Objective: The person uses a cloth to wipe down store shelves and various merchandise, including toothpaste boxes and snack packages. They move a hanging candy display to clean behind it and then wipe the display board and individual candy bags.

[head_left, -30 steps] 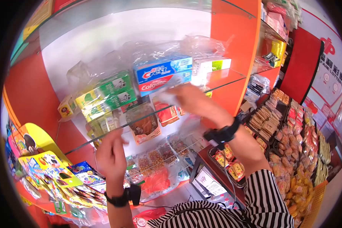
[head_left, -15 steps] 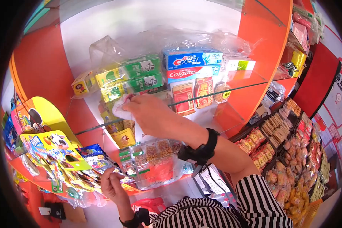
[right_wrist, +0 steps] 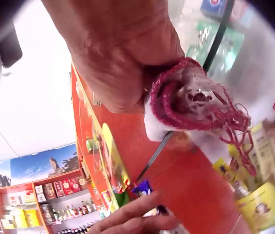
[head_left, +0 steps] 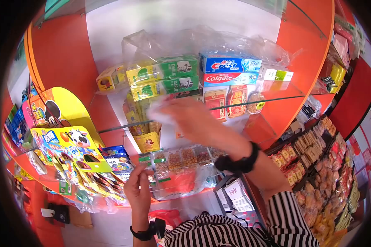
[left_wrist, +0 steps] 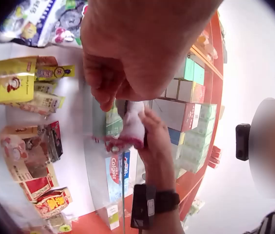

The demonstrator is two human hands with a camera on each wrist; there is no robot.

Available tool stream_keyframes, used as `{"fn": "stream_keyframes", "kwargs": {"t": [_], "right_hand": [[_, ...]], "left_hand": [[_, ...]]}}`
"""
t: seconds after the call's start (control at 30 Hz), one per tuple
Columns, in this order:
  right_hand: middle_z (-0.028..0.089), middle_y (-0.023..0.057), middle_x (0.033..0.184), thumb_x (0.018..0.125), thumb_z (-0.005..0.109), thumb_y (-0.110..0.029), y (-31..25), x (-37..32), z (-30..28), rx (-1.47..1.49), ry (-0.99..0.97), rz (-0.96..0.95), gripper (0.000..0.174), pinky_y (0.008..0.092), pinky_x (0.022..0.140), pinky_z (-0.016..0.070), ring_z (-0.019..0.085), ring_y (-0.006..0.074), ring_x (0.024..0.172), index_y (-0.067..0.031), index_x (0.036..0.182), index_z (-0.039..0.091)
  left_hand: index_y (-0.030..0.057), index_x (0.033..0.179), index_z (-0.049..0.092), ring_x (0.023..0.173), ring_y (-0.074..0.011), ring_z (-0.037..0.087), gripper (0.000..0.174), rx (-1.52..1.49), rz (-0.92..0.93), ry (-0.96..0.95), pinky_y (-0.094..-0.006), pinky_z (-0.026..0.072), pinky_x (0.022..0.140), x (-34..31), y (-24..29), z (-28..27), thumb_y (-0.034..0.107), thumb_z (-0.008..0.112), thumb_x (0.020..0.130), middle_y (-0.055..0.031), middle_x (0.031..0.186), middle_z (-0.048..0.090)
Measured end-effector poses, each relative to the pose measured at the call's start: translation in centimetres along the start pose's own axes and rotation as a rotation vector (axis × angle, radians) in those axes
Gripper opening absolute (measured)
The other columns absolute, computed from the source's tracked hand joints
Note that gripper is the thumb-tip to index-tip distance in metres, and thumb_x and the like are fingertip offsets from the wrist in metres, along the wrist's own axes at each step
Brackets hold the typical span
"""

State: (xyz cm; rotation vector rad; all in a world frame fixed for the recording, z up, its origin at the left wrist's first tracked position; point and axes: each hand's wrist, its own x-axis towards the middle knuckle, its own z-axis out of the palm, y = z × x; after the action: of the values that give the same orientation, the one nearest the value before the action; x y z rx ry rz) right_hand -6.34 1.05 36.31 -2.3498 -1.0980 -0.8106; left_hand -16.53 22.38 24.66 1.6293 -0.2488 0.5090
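Note:
My right hand (head_left: 189,119) grips a bunched white cloth (right_wrist: 152,119) with a frayed dark-red edge. It holds the cloth at the front edge of a glass shelf (head_left: 125,126), which runs past the cloth in both wrist views. Just behind the hand on that shelf are green-and-yellow Darlie boxes (head_left: 179,84). To their right sit a blue Crest box (head_left: 231,64) and a red Colgate box (head_left: 224,78). Lower down, my left hand (head_left: 138,191) hangs with loosely curled fingers and holds nothing, close to blue snack bags (head_left: 117,160).
Yellow cartoon snack displays (head_left: 70,148) stand at the left. Below the glass shelf are a yellow packet (head_left: 147,142), red packets (head_left: 215,103) and trays of small beads or nuts (head_left: 175,158). Many wrapped snacks (head_left: 323,177) fill black trays at the right. Plastic film (head_left: 173,45) covers the upper boxes.
My right hand has moved left with the cloth, from below the Colgate box to the Darlie boxes. My left hand has dropped away from the shelf. The head view has turned left.

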Motion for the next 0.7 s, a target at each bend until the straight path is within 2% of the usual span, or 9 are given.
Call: {"fn": "stream_keyframes", "kwargs": {"t": [0.07,0.1,0.2,0.23,0.33,0.4,0.43,0.5,0.7], "right_hand": [[0.061,0.0173,0.104,0.068,0.060,0.000,-2.8,2.4,2.0,0.075,0.005,-0.027,0.042,0.0431,0.084,0.0465,0.057,0.0375,0.099,-0.0053,0.110,0.060],[0.061,0.0173,0.104,0.068,0.060,0.000,-3.1,2.9,2.3,0.080,0.013,-0.027,0.042,0.0431,0.084,0.0465,0.057,0.0375,0.099,-0.0053,0.110,0.060],[0.062,0.0175,0.100,0.067,0.062,-0.001,-3.6,3.3,2.1,0.060,-0.029,-0.010,0.041,0.0426,0.083,0.0467,0.060,0.0338,0.093,-0.0047,0.108,0.061],[0.062,0.0175,0.100,0.067,0.062,-0.001,-2.9,2.7,1.3,0.067,-0.022,-0.021,0.041,0.0426,0.083,0.0467,0.060,0.0338,0.093,-0.0047,0.108,0.061],[0.063,0.0181,0.101,0.071,0.061,-0.001,-0.3,0.6,-1.4,0.022,-0.006,-0.054,0.037,0.0427,0.083,0.0466,0.060,0.0346,0.093,-0.0032,0.108,0.062],[0.063,0.0187,0.102,0.074,0.059,-0.002,0.4,-0.4,-2.9,0.142,0.007,0.146,0.034,0.0424,0.083,0.0468,0.060,0.0355,0.094,-0.0034,0.108,0.061],[0.063,0.0187,0.102,0.074,0.059,-0.002,0.4,-0.3,-2.5,0.144,0.003,0.143,0.034,0.0424,0.083,0.0468,0.060,0.0355,0.094,-0.0034,0.108,0.061],[0.063,0.0192,0.101,0.077,0.056,-0.003,0.1,0.1,-1.2,0.037,0.039,-0.015,0.030,0.0424,0.083,0.0469,0.060,0.0361,0.094,-0.0027,0.107,0.061],[0.062,0.0205,0.095,0.076,0.053,0.000,-3.9,6.1,3.5,0.131,-0.084,-0.111,0.024,0.0460,0.077,0.0463,0.059,0.0379,0.089,-0.0006,0.098,0.062]], "left_hand": [[0.0025,0.125,0.051,0.070,-0.0059,0.052,0.037,-0.105,-0.016,-0.085,-0.0193,0.0418,0.060,1.0,-0.9,0.7,0.000,0.046,0.089,-0.0081,0.098,0.065],[0.0025,0.125,0.051,0.070,-0.0059,0.052,0.037,-0.097,-0.012,-0.087,-0.0193,0.0418,0.060,1.6,-0.7,1.2,0.000,0.046,0.089,-0.0081,0.098,0.065],[0.0031,0.144,0.022,0.071,-0.0070,0.054,0.058,-0.153,-0.047,-0.058,-0.0178,0.0428,0.058,3.3,-1.0,1.6,0.008,0.045,0.091,-0.0166,0.124,0.054],[0.0033,0.145,0.020,0.075,-0.0080,0.055,0.062,-0.210,-0.086,-0.022,-0.0176,0.0430,0.059,3.5,-1.8,1.6,0.009,0.047,0.090,-0.0180,0.130,0.048],[0.0015,0.146,0.011,0.080,-0.0104,0.056,0.066,-0.196,-0.121,0.037,-0.0194,0.0417,0.061,3.5,-1.2,1.4,0.005,0.044,0.089,-0.0175,0.133,0.045],[0.0029,0.146,0.005,0.083,-0.0118,0.056,0.068,-0.175,-0.065,0.012,-0.0194,0.0419,0.063,3.0,-1.1,1.2,0.007,0.044,0.091,-0.0197,0.138,0.037],[0.0029,0.146,0.005,0.083,-0.0118,0.056,0.068,-0.176,-0.067,0.017,-0.0194,0.0419,0.063,2.7,-0.9,1.3,0.007,0.044,0.091,-0.0197,0.138,0.037],[0.0038,0.146,0.001,0.086,-0.0133,0.057,0.070,-0.218,-0.046,0.031,-0.0190,0.0418,0.064,2.1,-0.2,1.5,0.009,0.044,0.092,-0.0198,0.139,0.036],[0.0057,0.147,0.001,0.087,-0.0135,0.057,0.070,-0.202,-0.054,0.101,-0.0219,0.0435,0.068,1.0,0.9,0.1,0.011,0.044,0.091,-0.0185,0.140,0.037]]}}
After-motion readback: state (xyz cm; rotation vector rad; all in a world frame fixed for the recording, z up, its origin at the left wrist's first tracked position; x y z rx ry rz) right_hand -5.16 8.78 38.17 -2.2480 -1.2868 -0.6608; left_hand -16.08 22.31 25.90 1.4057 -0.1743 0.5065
